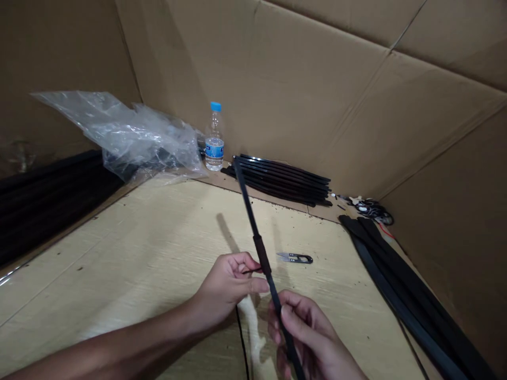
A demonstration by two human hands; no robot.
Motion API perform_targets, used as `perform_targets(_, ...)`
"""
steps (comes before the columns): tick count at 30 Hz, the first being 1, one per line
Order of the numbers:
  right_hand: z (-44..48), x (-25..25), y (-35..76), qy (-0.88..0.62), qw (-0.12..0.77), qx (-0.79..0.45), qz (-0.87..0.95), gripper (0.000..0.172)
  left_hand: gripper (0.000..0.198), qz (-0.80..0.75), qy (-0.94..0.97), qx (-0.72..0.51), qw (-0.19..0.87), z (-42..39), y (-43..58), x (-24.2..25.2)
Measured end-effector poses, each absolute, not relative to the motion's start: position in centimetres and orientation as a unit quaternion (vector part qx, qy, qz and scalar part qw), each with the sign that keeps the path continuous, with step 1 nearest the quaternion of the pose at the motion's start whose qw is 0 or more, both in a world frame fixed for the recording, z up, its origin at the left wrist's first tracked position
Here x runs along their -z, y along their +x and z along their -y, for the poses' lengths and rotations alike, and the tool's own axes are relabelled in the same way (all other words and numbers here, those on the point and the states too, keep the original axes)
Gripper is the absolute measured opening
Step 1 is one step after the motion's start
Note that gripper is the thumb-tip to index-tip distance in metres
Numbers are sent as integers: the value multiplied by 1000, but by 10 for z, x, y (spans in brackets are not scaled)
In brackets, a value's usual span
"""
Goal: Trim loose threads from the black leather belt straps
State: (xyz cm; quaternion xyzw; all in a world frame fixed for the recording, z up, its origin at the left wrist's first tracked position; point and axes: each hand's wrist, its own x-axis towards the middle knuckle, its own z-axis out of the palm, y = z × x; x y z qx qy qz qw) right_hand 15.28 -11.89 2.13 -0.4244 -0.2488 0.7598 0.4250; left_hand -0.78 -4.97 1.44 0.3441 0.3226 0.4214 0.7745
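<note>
**A black rod (pixel 246 203) held up in both hands, with thin black thread (pixel 252 271) at its wrapped band**

Beyond the left edge of the pale wooden table (pixel 119 253) lies a dark stack of long black strips (pixel 51 203). A crumpled clear plastic bag (pixel 138 140) rests near the back left corner, and just beside it stands a water bottle (pixel 214 140) with a blue cap. Its blue label (pixel 214 149) carries white writing, but the letters are too small for reading. Behind the back edge lies a bundle of black rods (pixel 277 179), against a cardboard wall (pixel 257 68).

The left hand (pixel 225 287) is closed and seems to pinch the thread between its fingers, right next to the dark wrapped band (pixel 261 254). The right hand (pixel 304 332) grasps the rod lower down, and the rod is tilted up toward the back edge. The work in hand appears to be at this band. Thread snips (pixel 294 258) lie on the table, near the hands but touching neither, and no brand can be read on them. Neither hand looks free for them; one would have to let go first. Near the back right corner are small mixed parts (pixel 370 208), and long black bands (pixel 407 295) lie along the right edge.
</note>
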Motion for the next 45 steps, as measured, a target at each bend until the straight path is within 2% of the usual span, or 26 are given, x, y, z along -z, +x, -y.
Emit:
perform_targets(6, 119, -15, 149, -381, 425, -762, 304, 39, 32, -330, 358, -408, 773, 53, -8, -11)
perform_targets(15, 116, -22, 147, -360, 517, -755, 183, 35, 34, -357, 359, -421, 753, 52, -12, -15)
perform_targets(18, 117, -25, 149, -370, 500, -759, 193, 32, 35, -353, 349, -425, 757, 50, -11, -15)
perform_targets(22, 120, -21, 152, -389, 445, -764, 260, 48, 36, -305, 331, -422, 787, 51, -10, -15)
perform_targets(26, 120, -15, 155, -375, 418, -759, 329, 42, 32, -258, 355, -389, 810, 53, -10, -14)
perform_targets(30, 119, -21, 154, -367, 388, -761, 369, 43, 31, -269, 358, -382, 809, 53, -11, -13)
perform_targets(37, 118, -21, 152, -405, 454, -755, 244, 34, 36, -332, 353, -410, 773, 49, -13, -15)
perform_targets(41, 117, -21, 152, -401, 479, -745, 234, 31, 35, -343, 351, -437, 754, 47, -12, -15)
perform_targets(45, 119, -25, 150, -401, 467, -750, 242, 40, 35, -342, 336, -439, 760, 48, -10, -13)
